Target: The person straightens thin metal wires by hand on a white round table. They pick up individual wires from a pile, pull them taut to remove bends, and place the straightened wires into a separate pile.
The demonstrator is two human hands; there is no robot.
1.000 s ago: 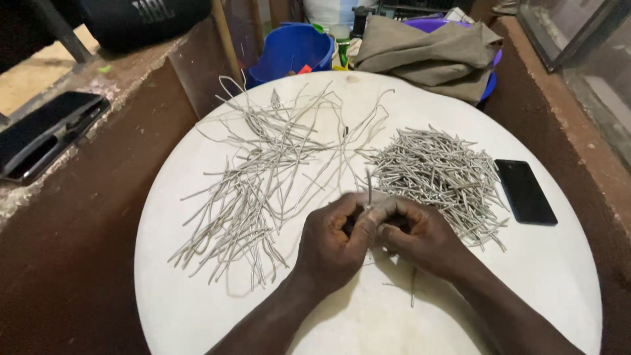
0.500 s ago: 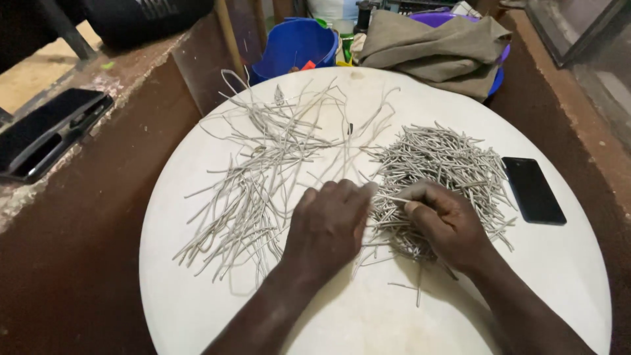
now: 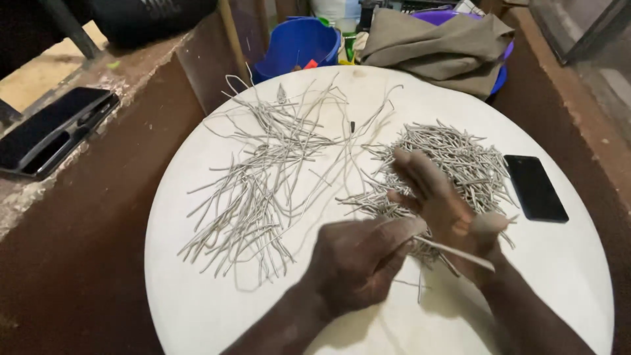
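Low in the middle of the frame, the left hand (image 3: 358,260) is curled, its fingertips pinching one end of a thin pale strip (image 3: 453,253) that runs rightward. The right hand (image 3: 442,204) is spread open with fingers (image 3: 411,169) fanned toward the upper left; the strip crosses under its palm, but motion blur hides whether the thumb actually presses it. Both forearms are cut off by the lower edge.

Right of centre lies a dense heap of short cut strips (image 3: 453,161), straight and stiff-looking. Left of centre sprawls a loose tangle of long strips (image 3: 263,177), curved and wiry, the same dull grey. All rest on a smooth round white table (image 3: 197,289). A flat black phone (image 3: 536,187) sits at the right edge, just beside the heap.
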